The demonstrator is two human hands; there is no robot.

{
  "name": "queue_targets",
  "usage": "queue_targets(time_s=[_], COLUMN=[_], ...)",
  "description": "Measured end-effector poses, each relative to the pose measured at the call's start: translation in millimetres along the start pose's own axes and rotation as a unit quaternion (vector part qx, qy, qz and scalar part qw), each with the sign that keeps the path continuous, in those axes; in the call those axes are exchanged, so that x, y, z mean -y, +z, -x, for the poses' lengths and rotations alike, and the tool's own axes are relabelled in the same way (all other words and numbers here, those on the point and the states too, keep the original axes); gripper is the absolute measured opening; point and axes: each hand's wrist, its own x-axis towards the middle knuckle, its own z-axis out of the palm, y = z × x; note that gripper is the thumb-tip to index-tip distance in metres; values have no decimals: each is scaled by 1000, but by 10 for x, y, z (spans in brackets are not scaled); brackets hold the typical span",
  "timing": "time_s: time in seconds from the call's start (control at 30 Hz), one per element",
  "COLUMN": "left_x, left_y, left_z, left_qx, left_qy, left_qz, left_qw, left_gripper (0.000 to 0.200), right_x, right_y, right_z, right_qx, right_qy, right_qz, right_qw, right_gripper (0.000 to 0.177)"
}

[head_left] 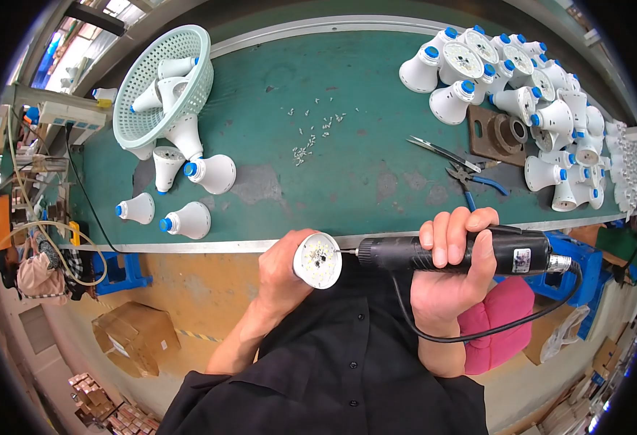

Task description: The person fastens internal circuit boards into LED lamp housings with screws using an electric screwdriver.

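Note:
My left hand (283,267) is closed around a white bulb housing (320,262), its round face with the LED board turned toward my right side. In my right hand (455,264) lies a black electric screwdriver (412,252), held level with the fingers wrapped over its body. Its thin bit points left and reaches the housing's face near the rim; whether it touches a screw is too small to tell. A black cable (478,336) loops from the tool's right end. Small screws (304,154) lie scattered on the green bench (260,80) beyond my hands.
A pale green basket (206,69) with bulb housings stands at the back left, more housings (188,220) beside it. Many blue-capped housings (450,103) crowd the right. Tweezers (434,148), blue-handled pliers (470,181) and a rusty metal block (489,138) lie before them.

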Motion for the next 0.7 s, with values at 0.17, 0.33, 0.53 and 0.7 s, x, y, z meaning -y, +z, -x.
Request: queue_targets(time_s=[0.17,0.33,0.53,0.7], left_x=[4,-5,10,15], left_y=[0,-4,-9,-7], left_z=[-15,-27,-26,-20], left_qx=[2,1,5,8], left_qy=[-3,-6,-7,-11], left_qz=[-8,-8,-13,-9], left_qw=[1000,1000,1000,1000], left_gripper=[35,34,34,33], right_x=[-43,-41,-75,-106], right_y=[-35,-18,-18,-93], right_z=[-30,-47,-28,-43], right_qx=[-32,-10,-18,-1], right_qy=[8,16,8,8], right_qz=[-9,-8,-11,-22], right_qw=[999,1000,1000,1000], right_gripper=[10,15,12,12])
